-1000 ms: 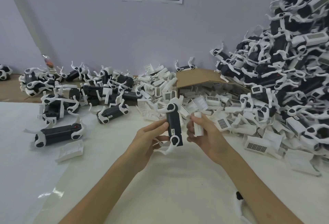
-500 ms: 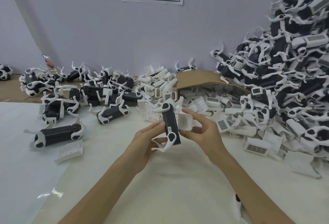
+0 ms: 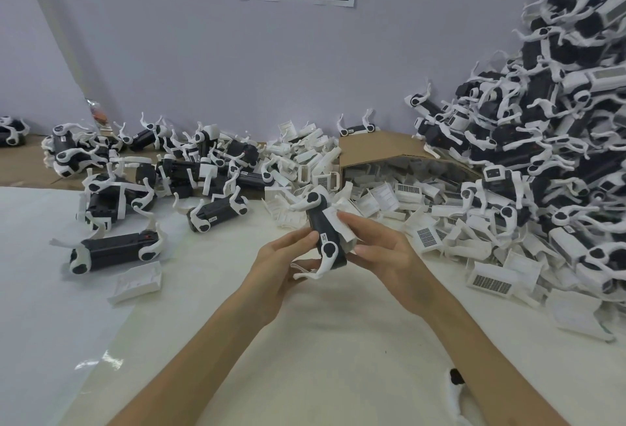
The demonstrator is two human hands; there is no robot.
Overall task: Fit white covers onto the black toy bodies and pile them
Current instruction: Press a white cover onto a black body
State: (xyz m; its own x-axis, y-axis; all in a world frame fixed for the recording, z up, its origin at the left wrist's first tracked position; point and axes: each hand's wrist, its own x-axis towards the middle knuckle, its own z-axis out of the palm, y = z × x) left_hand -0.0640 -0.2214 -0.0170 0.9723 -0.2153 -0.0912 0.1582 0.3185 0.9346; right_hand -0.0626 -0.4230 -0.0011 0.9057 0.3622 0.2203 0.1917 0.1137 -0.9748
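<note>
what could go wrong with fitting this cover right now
The white cover looks only partly seated on the black toy body; the right hand pressing now could jam it crooked. A thin white leg juts by the left hand and might bend. The tall heap could slide when added to.

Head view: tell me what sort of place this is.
Probably a toy assembly workshop: a tall heap of black toy bodies with white legs, a tipped brown cardboard box spilling white plastic covers, and the left hand and right hand fitting one cover onto a body.
</note>
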